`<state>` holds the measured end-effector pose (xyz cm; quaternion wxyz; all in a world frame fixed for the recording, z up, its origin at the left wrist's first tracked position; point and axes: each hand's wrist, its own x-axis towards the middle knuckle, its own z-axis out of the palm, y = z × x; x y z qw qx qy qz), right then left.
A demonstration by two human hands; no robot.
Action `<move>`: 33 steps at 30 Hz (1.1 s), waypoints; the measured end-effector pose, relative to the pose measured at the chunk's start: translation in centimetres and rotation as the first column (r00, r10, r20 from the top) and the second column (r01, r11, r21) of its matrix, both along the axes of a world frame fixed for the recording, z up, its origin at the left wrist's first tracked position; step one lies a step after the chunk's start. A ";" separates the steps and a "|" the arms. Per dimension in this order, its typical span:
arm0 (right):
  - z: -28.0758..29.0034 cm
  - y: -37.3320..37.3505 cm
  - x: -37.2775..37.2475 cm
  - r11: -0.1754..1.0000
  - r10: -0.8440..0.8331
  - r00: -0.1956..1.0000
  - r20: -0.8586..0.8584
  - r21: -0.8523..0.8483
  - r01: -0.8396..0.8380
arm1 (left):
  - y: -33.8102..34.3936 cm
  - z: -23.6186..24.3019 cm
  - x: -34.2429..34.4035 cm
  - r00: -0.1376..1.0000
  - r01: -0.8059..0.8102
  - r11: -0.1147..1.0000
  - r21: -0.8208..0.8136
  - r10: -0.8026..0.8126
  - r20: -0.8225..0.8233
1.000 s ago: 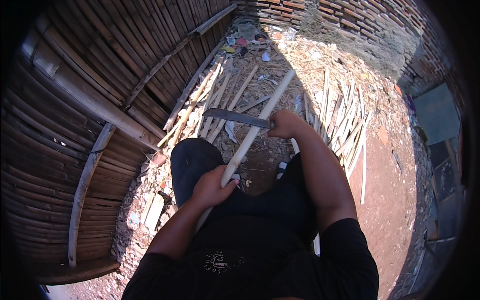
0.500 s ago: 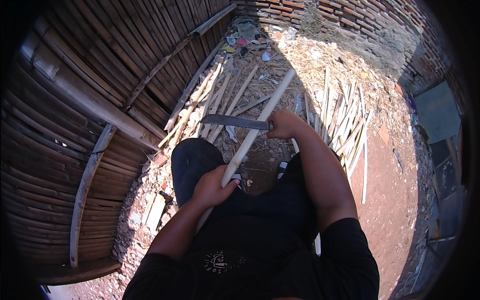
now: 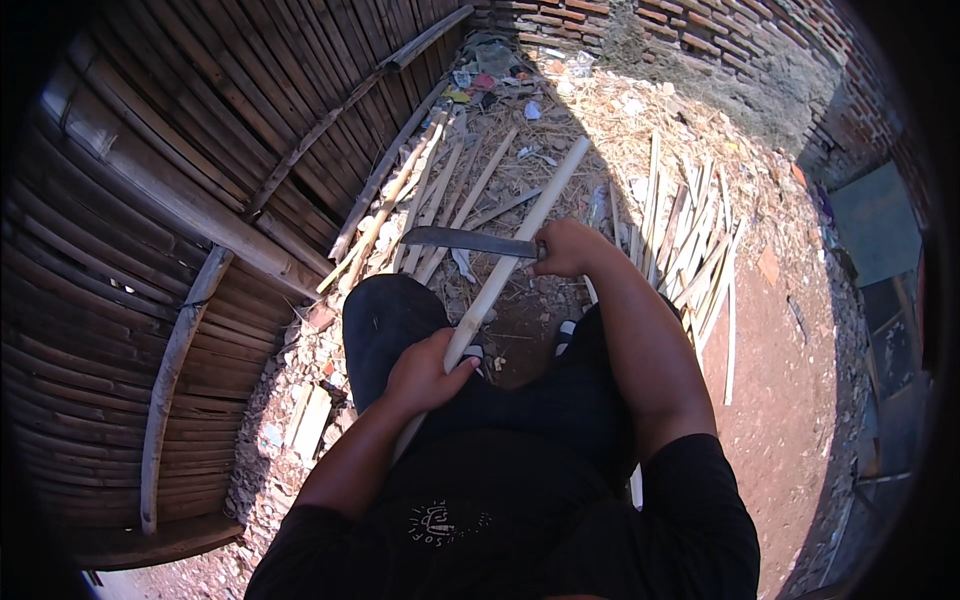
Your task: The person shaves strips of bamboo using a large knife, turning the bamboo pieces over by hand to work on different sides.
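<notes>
My left hand grips a long pale bamboo pole near its lower part, over my left knee. The pole slants away from me up to the right, its far end lying on the straw-covered ground. My right hand is closed on the handle of a machete. Its dark blade points left and lies across the pole at about its middle. I sit with both legs in black trousers on either side of the pole.
A woven bamboo fence fills the left side. Split bamboo strips lie piled on the ground to the right and several more by the fence. A brick wall closes the far side. Litter sits in the corner.
The machete blade has slid a little toward me along the pole with my right hand. My left hand keeps its hold on the pole.
</notes>
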<state>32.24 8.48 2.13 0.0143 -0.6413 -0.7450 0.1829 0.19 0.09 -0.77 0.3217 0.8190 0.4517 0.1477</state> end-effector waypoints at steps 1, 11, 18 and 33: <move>-0.1 0.0 0.0 1.000 0.000 1.000 -0.006 -0.001 0.000 | 0.0 0.0 0.0 1.000 -0.002 1.000 -0.003 0.002 -0.004; -0.6 0.2 0.1 1.000 0.007 1.000 -0.013 0.020 -0.007 | 0.0 -0.1 0.1 1.000 -0.010 1.000 0.010 0.010 -0.008; -1.4 0.4 0.4 1.000 0.004 1.000 -0.026 0.030 -0.004 | -0.1 0.1 0.2 1.000 -0.012 1.000 -0.013 0.012 -0.016; -1.2 0.3 0.2 0.999 0.019 1.000 -0.022 0.036 -0.018 | -0.1 -0.3 0.2 1.000 -0.009 1.000 0.021 0.010 -0.014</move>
